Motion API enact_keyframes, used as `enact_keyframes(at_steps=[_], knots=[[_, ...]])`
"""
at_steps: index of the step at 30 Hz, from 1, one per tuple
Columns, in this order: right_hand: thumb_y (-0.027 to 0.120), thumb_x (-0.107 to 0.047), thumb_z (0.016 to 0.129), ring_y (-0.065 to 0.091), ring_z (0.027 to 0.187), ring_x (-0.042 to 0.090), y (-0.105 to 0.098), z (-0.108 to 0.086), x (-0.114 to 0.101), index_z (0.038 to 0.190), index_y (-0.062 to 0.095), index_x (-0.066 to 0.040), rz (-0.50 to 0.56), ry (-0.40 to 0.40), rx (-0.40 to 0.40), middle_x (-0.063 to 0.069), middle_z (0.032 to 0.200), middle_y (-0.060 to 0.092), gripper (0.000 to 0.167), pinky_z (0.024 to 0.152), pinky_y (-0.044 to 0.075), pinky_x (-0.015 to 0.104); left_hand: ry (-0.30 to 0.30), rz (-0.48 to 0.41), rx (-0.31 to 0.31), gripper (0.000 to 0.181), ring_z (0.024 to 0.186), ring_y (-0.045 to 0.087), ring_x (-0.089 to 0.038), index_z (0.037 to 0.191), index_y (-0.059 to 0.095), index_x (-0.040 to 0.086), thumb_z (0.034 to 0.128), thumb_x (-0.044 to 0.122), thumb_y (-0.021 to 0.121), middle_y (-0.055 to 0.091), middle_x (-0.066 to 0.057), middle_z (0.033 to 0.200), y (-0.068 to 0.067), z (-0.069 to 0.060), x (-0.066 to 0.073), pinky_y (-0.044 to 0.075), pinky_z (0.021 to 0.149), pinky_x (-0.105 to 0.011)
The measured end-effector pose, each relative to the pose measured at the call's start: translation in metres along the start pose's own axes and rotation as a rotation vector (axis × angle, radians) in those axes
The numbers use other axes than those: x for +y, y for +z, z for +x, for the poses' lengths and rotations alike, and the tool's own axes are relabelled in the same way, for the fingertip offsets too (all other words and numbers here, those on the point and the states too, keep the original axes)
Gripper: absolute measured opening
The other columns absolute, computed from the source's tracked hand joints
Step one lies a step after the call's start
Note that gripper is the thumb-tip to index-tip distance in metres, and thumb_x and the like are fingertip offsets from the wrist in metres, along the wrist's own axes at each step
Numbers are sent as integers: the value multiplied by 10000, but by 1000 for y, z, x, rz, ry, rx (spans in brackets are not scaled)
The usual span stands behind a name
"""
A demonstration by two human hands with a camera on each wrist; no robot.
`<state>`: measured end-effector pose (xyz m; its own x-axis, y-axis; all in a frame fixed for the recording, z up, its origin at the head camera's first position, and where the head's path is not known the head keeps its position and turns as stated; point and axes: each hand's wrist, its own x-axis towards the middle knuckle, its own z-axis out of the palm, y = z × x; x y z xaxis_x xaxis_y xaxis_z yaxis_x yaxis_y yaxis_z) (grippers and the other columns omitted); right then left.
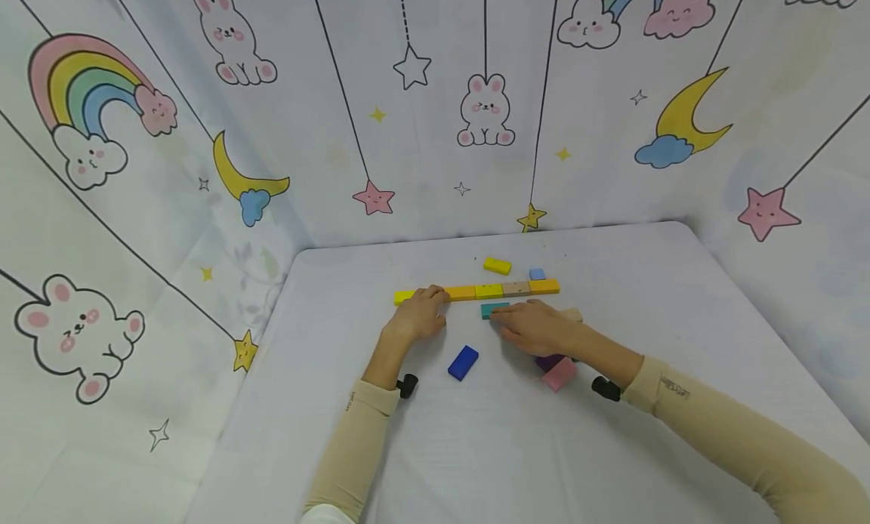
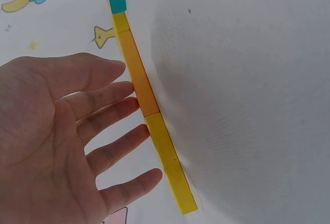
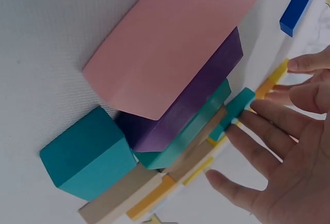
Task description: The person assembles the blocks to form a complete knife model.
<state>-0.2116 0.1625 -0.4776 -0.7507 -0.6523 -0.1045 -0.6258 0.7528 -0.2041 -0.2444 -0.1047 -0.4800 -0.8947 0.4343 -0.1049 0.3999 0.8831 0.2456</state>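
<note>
A row of end-to-end blocks, yellow, orange and wood-coloured, crosses the table, with an orange block at its right end. My left hand rests against the row's left part; in the left wrist view its straight fingertips touch the near side of the yellow block and orange block. My right hand touches a teal block just in front of the row. In the right wrist view the fingers of the right hand are extended, fingertips at that teal block.
A dark blue block lies between the forearms. Pink, purple and other teal blocks are grouped beneath the right wrist. Behind the row lie a yellow block and a light blue block.
</note>
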Motion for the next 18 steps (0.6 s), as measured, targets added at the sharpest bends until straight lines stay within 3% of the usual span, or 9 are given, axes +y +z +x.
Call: enact_keyframes(at_steps=[18], knots=[[542, -211, 1071, 533, 1395, 362, -5, 15, -6, 1464, 592, -42, -23, -3, -26, 131, 1500, 582, 431, 1131, 422, 610, 2, 9, 4, 471, 1442, 450, -306, 1482, 565, 98, 1019, 164, 621, 487, -80, 1564, -1, 2, 0, 438, 1158, -464]])
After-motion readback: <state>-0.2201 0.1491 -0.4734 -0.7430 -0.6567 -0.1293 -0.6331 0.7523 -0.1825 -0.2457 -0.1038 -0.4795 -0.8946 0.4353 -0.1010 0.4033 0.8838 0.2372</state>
